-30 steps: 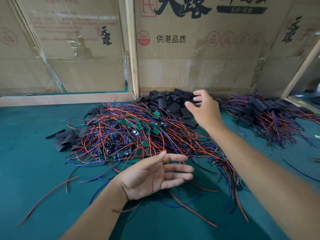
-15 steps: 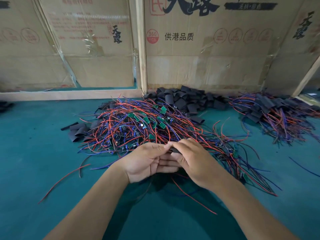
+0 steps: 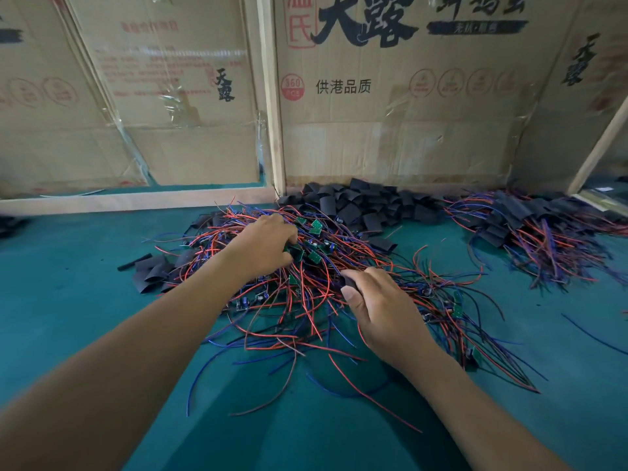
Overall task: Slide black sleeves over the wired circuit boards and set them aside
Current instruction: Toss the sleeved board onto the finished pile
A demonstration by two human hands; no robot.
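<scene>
Fingers of right hand [image 3: 380, 314] pinch one black sleeve [image 3: 349, 282]; left hand [image 3: 268, 244] grips one green board [image 3: 296, 253] in the wire pile [image 3: 306, 266].

The single head-worn camera looks forward and down, close over the green table [image 3: 68, 300], facing the cardboard wall [image 3: 390, 137].

Two bare forearms, no sleeves, hands ungloved

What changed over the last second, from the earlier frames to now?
The right hand came back from the sleeve pile gripping a black sleeve. The left hand, open near the table edge before, reached forward into the wired boards and closes on one. All three piles stayed put.
</scene>
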